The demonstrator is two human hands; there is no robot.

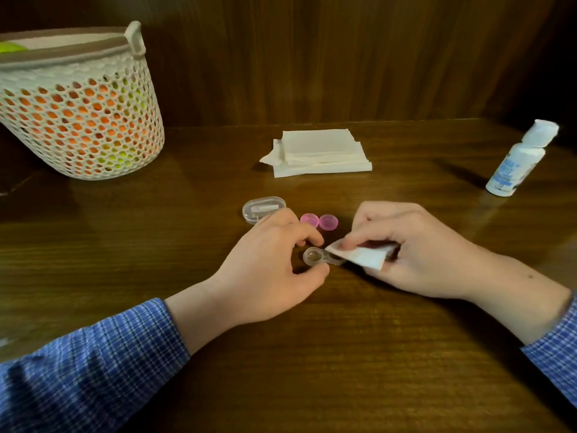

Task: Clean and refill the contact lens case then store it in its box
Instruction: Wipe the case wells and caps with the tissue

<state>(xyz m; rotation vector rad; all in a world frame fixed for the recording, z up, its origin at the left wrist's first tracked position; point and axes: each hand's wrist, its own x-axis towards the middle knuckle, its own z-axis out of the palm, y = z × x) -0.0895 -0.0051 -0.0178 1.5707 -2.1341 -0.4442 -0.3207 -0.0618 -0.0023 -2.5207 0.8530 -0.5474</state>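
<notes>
Fingers (312, 237) round case (315, 257), tissue (365, 256) pinched

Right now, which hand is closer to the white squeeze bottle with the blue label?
Right. The right hand, pinching a white tissue piece, lies nearer the white squeeze bottle with the blue label, which stands up and to its right. The left hand is farther left, holding the clear lens case.

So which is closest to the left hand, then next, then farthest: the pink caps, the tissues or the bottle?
From the left hand:
1. Pink caps, just beyond its fingers.
2. Tissue stack, farther back, mid-table.
3. Solution bottle, far right.
</notes>
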